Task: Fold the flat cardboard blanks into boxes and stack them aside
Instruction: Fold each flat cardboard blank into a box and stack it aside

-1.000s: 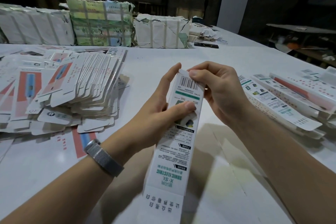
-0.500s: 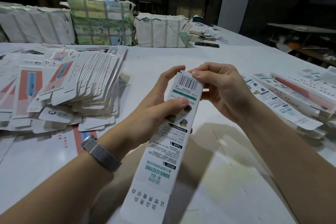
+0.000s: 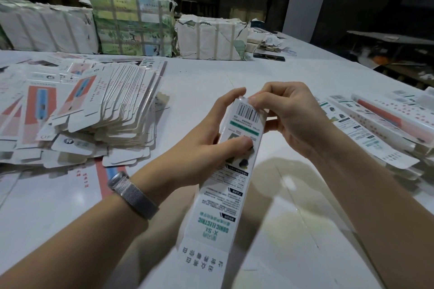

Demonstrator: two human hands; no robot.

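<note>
Cardboard, thin and light, the long box (image 3: 231, 183) held above the tabletop (image 3: 270, 230) should crease easily (so grip it mid-body, as the left hand (image 3: 211, 141) does) while the right hand (image 3: 288, 117) pinches its far end flap.

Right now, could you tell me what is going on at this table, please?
A person is folding a long white box held above the table. The left hand grips its upper body, thumb across the printed face, while the right hand pinches the flap at the far end by the barcode. The near end flap is not yet closed. A fanned pile of flat blanks lies to the left; finished boxes lie to the right.
</note>
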